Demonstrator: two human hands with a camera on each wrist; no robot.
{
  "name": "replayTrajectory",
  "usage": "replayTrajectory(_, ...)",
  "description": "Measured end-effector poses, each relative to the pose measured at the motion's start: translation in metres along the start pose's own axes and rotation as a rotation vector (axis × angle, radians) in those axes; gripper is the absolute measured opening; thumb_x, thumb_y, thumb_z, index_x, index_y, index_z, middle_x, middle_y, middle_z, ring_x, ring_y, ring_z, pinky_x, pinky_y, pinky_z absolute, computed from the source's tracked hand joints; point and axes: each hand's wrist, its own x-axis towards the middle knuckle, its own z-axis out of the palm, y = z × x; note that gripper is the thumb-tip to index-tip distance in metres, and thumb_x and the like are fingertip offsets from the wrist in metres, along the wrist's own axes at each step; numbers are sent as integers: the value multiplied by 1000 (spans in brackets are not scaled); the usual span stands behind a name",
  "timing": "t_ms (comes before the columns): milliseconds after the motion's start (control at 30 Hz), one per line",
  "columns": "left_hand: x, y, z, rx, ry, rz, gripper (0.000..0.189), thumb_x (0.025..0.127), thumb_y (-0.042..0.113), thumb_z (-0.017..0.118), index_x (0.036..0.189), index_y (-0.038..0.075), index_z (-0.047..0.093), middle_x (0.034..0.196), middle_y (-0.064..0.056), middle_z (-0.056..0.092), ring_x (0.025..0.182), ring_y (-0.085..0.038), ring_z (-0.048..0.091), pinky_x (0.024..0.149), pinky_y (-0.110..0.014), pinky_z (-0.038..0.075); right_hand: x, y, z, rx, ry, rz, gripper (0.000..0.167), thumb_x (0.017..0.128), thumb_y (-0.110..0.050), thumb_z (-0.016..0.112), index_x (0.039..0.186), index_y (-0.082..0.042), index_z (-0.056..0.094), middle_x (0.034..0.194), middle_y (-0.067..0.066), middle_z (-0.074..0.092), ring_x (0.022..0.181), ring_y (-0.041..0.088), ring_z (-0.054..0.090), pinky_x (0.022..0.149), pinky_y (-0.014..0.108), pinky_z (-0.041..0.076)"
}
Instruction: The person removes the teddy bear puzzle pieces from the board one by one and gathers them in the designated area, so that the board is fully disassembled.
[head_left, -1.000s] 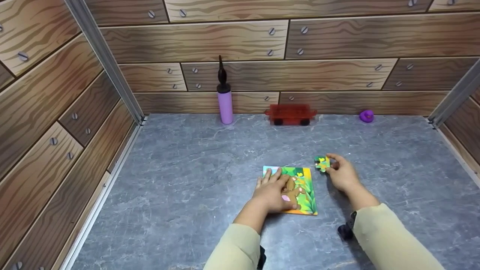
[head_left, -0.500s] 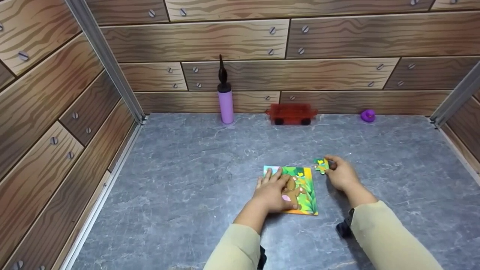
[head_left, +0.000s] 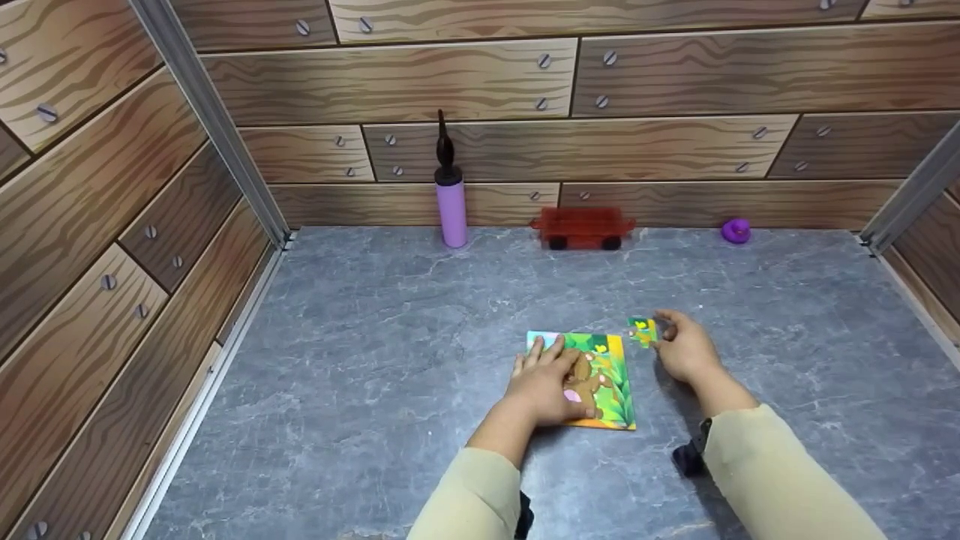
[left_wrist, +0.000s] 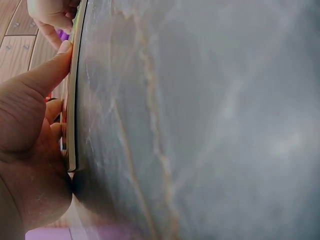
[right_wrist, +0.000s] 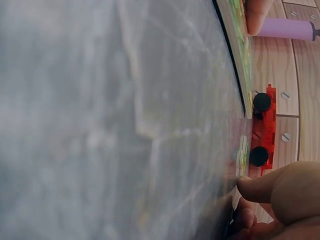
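Note:
A square jigsaw puzzle [head_left: 619,386] with a brown animal on green leaves lies on the grey marbled table. My left hand [head_left: 541,384] rests on its left half with the fingers spread, hiding that part of the picture. From the left wrist view, the puzzle's thin board edge [left_wrist: 73,110] shows beside the thumb. Just right of the puzzle's upper corner is a small green and yellow puzzle piece [head_left: 642,332]. My right hand [head_left: 686,351] pinches its right edge between thumb and index finger. The right wrist view shows this piece [right_wrist: 243,162] edge-on, low over the table.
Along the back wall stand a purple hand pump [head_left: 451,214] with a black nozzle, a clear red toy wagon [head_left: 583,227] with black wheels, and a small purple rubber duck [head_left: 736,231]. Wood-patterned panels [head_left: 465,82] enclose the table at the back and sides.
The puzzle piece has turned slightly in my right fingers, from tilted to nearly square with the puzzle. It also sits slightly lower. My left hand and the puzzle have stayed put.

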Motion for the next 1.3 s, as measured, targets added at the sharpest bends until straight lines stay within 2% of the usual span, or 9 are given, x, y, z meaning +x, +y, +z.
replayTrajectory(133, 0, -1, 1, -8, 5, 0, 96, 82, 62, 85, 163, 32, 43, 176, 5, 19, 164, -24, 5, 131, -53, 8, -2, -2, 0, 71, 23, 31, 56, 102, -1, 60, 154, 9, 42, 108, 18, 55, 101, 36, 53, 87, 48, 45)
replayTrajectory(267, -1, -2, 1, -3, 5, 2, 95, 83, 60, 85, 164, 33, 42, 177, 5, 18, 164, -24, 4, 131, -52, 7, -7, -9, 2, 105, 51, 28, 53, 104, -7, 57, 152, 11, 44, 116, 25, 59, 105, 36, 55, 87, 45, 48)
replayTrajectory(533, -2, -3, 1, -11, 2, 7, 94, 84, 59, 85, 164, 33, 42, 177, 5, 18, 164, -24, 4, 131, -52, 5, -18, -27, 14, 121, 89, -62, 43, 103, -8, 58, 141, 13, 55, 101, 18, 60, 84, 26, 58, 68, 32, 48)
replayTrajectory(633, -2, -3, 2, -6, 3, 4, 94, 84, 60, 85, 163, 33, 42, 176, 5, 18, 164, -24, 4, 131, -51, 6, -23, -34, 20, 118, 70, -112, 45, 101, -8, 63, 139, 14, 56, 101, 19, 62, 90, 30, 62, 74, 36, 52)
replayTrajectory(800, -1, -4, 3, 0, 14, 6, 95, 83, 60, 85, 163, 31, 43, 176, 4, 20, 164, -26, 5, 131, -53, 7, -32, -45, 32, 98, 3, -191, 46, 98, -7, 70, 136, 14, 59, 106, 25, 66, 100, 37, 65, 88, 52, 55)
replayTrajectory(1000, 0, -5, 4, 5, 32, 13, 97, 82, 60, 86, 163, 30, 43, 176, 3, 21, 164, -27, 6, 131, -54, 8, -39, -55, 45, 64, -104, -227, 49, 97, -11, 74, 136, 16, 59, 105, 23, 70, 89, 31, 67, 77, 46, 59)
replayTrajectory(1067, 0, -5, 5, 5, 37, 13, 96, 82, 60, 86, 163, 30, 43, 176, 3, 21, 164, -26, 6, 131, -54, 8, -40, -57, 48, 28, -134, -237, 50, 98, -13, 73, 136, 16, 59, 109, 24, 71, 94, 34, 70, 81, 49, 60)
replayTrajectory(1200, 0, -5, 5, 8, 40, 11, 95, 83, 58, 85, 164, 30, 43, 176, 5, 20, 164, -25, 6, 131, -54, 7, -42, -59, 51, -45, -140, -250, 49, 97, -14, 74, 134, 16, 61, 120, 29, 71, 114, 43, 68, 99, 58, 54)
replayTrajectory(1300, 0, -4, 5, 3, 45, 11, 95, 84, 58, 85, 164, 30, 43, 176, 6, 20, 164, -24, 6, 131, -53, 6, -42, -59, 52, -78, -147, -231, 50, 97, -13, 75, 135, 15, 61, 124, 30, 70, 119, 46, 66, 103, 59, 52)
